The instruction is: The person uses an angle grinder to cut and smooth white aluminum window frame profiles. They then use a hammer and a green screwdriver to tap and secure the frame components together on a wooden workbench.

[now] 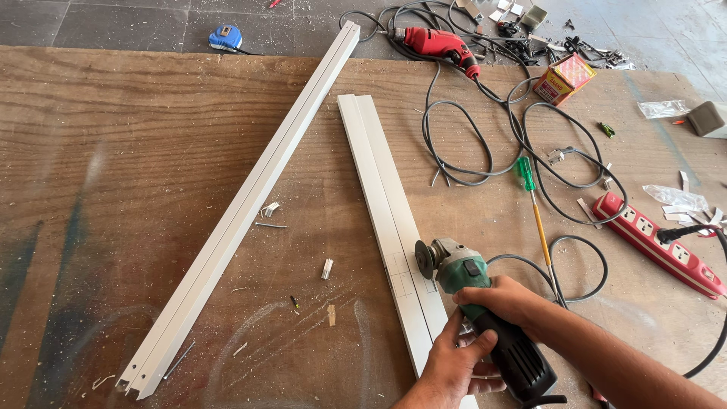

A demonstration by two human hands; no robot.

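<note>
Green angle grinder (pixel 462 273) over white channel (pixel 390 220)

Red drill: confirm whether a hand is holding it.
No. The drill lies alone on the board's far edge; both hands grip the grinder.

Board (pixel 113 151): wood, matt, grain plainly seen, rough with dust, chips and faded paint smears. On the board, two long channels: one under the grinder (pixel 394 220) and one left of it (pixel 250 197), both a smooth white-coated finish, faint sheen; metal or plastic cannot be told. Grinder (pixel 473 303): green body of matt plastic, dull grey metal head, dark matt disc, black ribbed grip. Right of the grinder, screwdriver (pixel 534 208): translucent glossy plastic handle, green and yellow. Cables (pixel 469 144): grey, smooth, rubbery. Power strip (pixel 655 242): red glossy plastic. Drill (pixel 435 44), beyond the grinder: red glossy plastic. Floor (pixel 151 23): grey, matt.
</note>
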